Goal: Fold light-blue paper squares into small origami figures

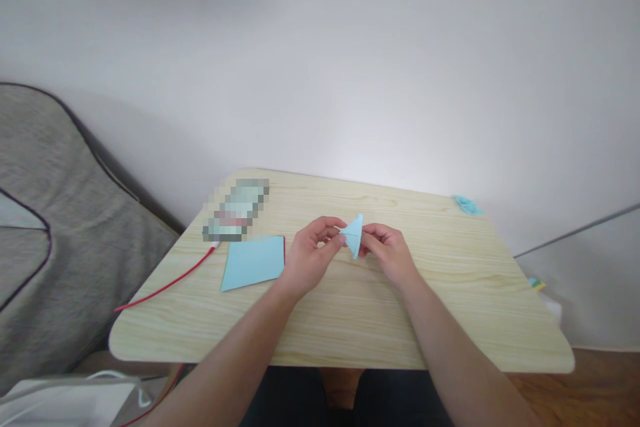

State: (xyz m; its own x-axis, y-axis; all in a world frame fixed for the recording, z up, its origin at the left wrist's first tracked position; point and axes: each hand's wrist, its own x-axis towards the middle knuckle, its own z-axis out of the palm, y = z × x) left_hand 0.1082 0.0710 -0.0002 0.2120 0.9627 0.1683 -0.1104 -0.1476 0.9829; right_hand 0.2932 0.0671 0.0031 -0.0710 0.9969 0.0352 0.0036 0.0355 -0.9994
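A light blue piece of folded paper (355, 235) is held up over the middle of the table, roughly triangular with a crease line across it. My left hand (313, 250) pinches its narrow left end between thumb and fingers. On the other side, my right hand (389, 250) has its fingers closed at the paper's wide right edge, the fingertips partly hidden behind it. To the left of my left hand lies a flat stack of light blue paper (254, 263) with a red edge showing at its right side.
A blurred-out phone (237, 210) lies at the table's back left, with a red cable (173, 287) running off the left edge. A crumpled light blue item (467, 205) sits at the back right corner of the wooden table (465, 313). Grey fabric (75, 227) stands at the left.
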